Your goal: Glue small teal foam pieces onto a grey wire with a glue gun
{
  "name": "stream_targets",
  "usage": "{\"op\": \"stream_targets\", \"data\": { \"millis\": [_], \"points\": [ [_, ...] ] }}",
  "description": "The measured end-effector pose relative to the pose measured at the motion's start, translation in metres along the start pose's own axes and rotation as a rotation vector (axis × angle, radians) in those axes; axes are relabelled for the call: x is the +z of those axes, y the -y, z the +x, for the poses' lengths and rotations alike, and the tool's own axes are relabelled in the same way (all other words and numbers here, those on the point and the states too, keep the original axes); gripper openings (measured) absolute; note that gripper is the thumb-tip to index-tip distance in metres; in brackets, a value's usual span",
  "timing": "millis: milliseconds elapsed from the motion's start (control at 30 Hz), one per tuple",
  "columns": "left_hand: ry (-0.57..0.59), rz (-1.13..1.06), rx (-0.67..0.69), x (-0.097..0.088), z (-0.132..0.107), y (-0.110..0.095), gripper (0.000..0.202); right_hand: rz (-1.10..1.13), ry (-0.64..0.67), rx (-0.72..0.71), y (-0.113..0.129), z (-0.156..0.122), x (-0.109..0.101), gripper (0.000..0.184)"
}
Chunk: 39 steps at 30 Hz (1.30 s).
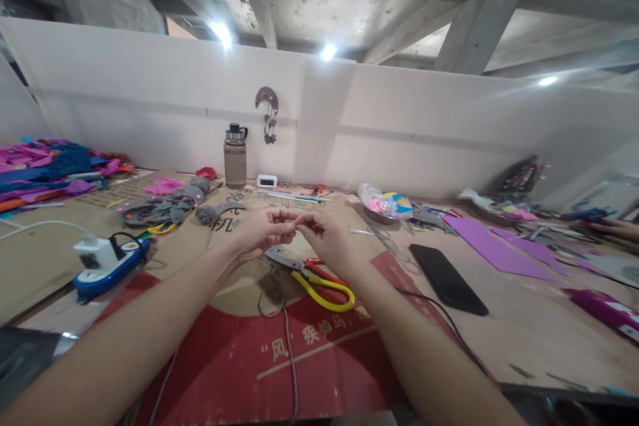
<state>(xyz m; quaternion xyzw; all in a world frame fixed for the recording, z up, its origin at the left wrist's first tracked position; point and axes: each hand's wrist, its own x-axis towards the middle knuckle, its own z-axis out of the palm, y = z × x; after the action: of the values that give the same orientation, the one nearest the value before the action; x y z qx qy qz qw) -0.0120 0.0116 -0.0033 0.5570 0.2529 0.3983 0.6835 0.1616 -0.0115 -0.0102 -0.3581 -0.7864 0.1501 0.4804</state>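
Under a concrete ceiling, a white partition backs a table partly covered by red-and-tan cardboard, with 1 bottle standing near the partition and 1 black phone lying to the right. The left hand and right hand meet above the scissors and a loose grey cord, fingertips pinched close together; I cannot tell what they hold.

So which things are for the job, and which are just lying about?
Probably for the job:
scissors, below the left hand and right hand
grey cord, near the scissors

Seemingly just lying about:
bottle
black phone
little white clock
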Motion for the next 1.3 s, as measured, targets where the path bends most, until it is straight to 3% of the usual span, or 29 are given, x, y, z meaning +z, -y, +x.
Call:
{"op": "stream_targets", "data": {
  "millis": [233, 433, 600, 767, 1000, 1300],
  "points": [
    [-0.022, 0.052, -0.057, -0.002, -0.003, -0.004, 0.039, -0.051, 0.051, -0.065, 0.006, 0.000, 0.000, 0.011],
    [-0.061, 0.060, -0.048, -0.001, -0.001, -0.005, 0.037, 0.111, -0.046, 0.149, -0.003, 0.002, 0.008, 0.004],
    [-0.113, 0.122, -0.013, 0.000, -0.001, -0.006, 0.031, 0.413, -0.062, 0.329, 0.001, 0.005, 0.005, 0.015],
    [-0.158, 0.190, 0.092, 0.004, -0.001, -0.004, 0.025, 0.572, -0.048, 0.396, 0.005, 0.006, 0.009, 0.022],
    [-0.203, 0.531, 0.288, 0.012, -0.006, -0.006, 0.025, 0.549, -0.053, 0.378, -0.002, 0.004, 0.017, 0.024],
    [-0.136, 0.986, 0.314, 0.010, -0.009, -0.013, 0.026, 0.264, -0.064, 0.261, -0.008, -0.002, 0.017, 0.017]
  ]
}}
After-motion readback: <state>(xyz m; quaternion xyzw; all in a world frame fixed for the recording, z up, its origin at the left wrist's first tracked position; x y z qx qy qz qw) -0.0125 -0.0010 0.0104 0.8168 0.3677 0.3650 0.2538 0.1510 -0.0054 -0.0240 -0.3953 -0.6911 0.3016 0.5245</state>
